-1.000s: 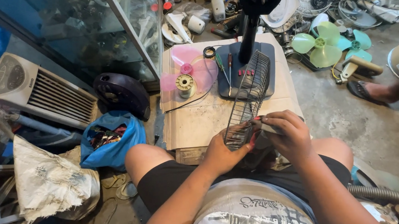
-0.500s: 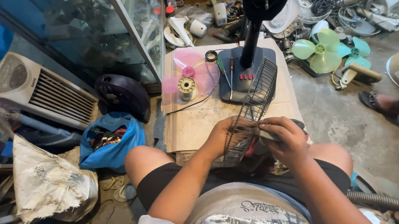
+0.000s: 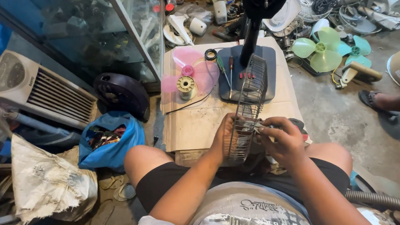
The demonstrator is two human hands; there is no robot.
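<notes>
I start at nine o'clock, where a white boxy air cooler stands, with a blue plastic bag lower down near it. On the brown cardboard sheet lies a pink see-through fan blade. At the middle, my left hand grips the round grey wire fan guard by its edge. A second ago the guard lay flatter; now it stands upright. My right hand pinches the rim. At two o'clock lie green fan blades.

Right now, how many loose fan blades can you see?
3: a pink fan blade on the cardboard, a green fan blade on the floor at right, a teal fan blade beside it. More may be hidden in clutter.
</notes>
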